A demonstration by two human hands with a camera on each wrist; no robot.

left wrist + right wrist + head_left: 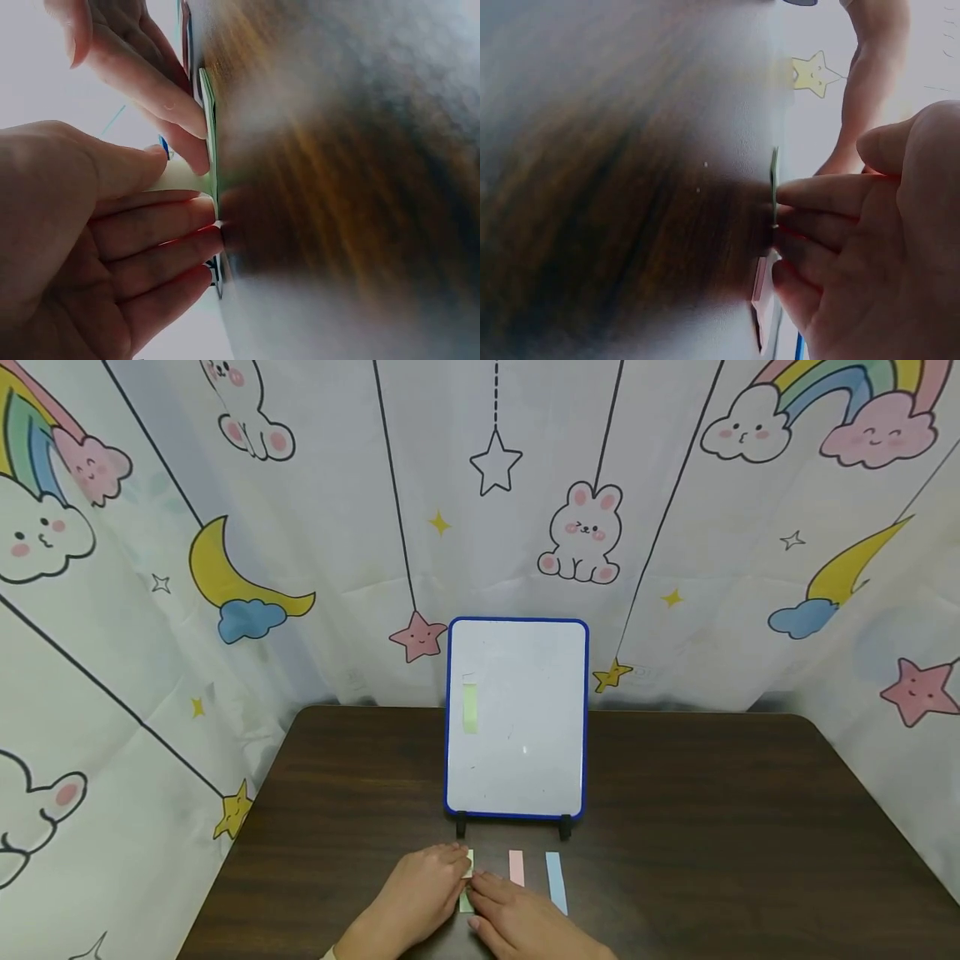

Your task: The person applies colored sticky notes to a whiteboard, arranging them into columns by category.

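In front of the whiteboard (517, 718), both hands meet over a pad of light green sticky strips (466, 903) lying on the table. My left hand (420, 889) pinches the raised end of a green sticky strip (184, 177) between thumb and forefinger; its other fingers are stretched toward the tabletop. The strip's far end runs down to the pad. With straight fingertips, my right hand (528, 917) presses on the pad, as the right wrist view also shows. The hands cover much of the pad in the head view.
Right of the green pad lie a pink strip pad (516, 867), partly behind the right hand, and a blue strip pad (557, 883). One green strip (470, 708) is stuck upright on the whiteboard's left side. Black feet (565, 827) support the board on the dark wooden table (712, 827).
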